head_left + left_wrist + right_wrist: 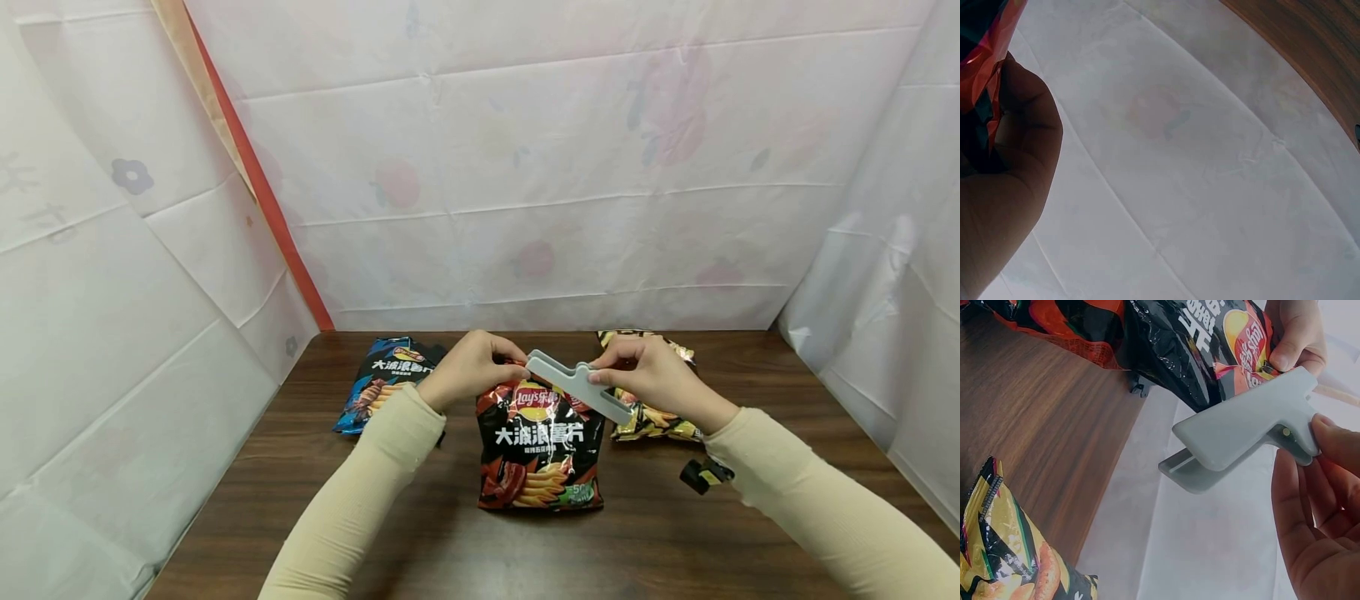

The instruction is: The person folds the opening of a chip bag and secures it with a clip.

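Note:
A black and red bag of chips (540, 450) stands upright at the middle of the table. My left hand (476, 368) pinches its top left corner between thumb and fingers. My right hand (651, 377) squeezes the handles of a pale grey bag clip (577, 385), which slants across the top right of the bag. In the right wrist view the bag clip (1247, 419) has its long jaws parted, with the bag's top edge close beside them. The left wrist view shows the left hand (1022, 137) curled at the crinkled red and black bag (985, 81).
A blue and black chip bag (390, 375) lies at the back left of the wooden table (360, 533). Behind the right hand lies a yellow and black chip bag (652, 421). White patterned sheets (525, 167) enclose the table's back and sides.

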Tool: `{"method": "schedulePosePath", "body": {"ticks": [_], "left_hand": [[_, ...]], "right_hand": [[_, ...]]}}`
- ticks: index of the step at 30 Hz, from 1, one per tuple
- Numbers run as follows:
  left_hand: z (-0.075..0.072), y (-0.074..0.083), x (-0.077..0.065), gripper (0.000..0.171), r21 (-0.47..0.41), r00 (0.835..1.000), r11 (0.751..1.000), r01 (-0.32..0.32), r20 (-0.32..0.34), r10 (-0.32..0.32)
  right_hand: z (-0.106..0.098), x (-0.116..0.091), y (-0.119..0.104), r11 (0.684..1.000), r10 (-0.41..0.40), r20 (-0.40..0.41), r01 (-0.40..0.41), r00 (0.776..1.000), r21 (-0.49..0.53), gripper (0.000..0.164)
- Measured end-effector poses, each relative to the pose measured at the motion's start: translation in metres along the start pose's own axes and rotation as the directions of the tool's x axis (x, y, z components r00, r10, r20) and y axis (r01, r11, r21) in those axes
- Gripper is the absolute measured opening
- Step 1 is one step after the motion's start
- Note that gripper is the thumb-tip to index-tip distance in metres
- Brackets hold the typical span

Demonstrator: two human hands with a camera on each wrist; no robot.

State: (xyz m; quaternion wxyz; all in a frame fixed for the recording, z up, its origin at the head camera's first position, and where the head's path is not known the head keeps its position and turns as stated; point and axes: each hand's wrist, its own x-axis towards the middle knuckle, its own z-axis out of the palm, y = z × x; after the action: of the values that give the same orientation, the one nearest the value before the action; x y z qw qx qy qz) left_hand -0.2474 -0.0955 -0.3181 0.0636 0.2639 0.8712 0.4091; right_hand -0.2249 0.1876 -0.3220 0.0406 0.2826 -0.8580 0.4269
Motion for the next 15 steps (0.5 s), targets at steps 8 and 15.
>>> {"method": "schedulePosePath", "body": {"ticks": [8, 15], "left_hand": [[0.0007, -0.0018, 0.0017, 0.012, -0.018, 1.0, 0.999, 0.029, 0.002, -0.029], [0.0018, -0.0031, 0.003, 0.014, -0.032, 0.998, 0.998, 0.057, 0.001, -0.057]], "right_hand": [[0.0017, -0.0032, 0.0022, 0.999, 0.033, 0.008, -0.033, 0.999, -0.002, 0.005], [0.0019, -0.0044, 0.0037, 1.0, 0.018, 0.001, -0.018, 1.0, -0.001, 0.005]]}}
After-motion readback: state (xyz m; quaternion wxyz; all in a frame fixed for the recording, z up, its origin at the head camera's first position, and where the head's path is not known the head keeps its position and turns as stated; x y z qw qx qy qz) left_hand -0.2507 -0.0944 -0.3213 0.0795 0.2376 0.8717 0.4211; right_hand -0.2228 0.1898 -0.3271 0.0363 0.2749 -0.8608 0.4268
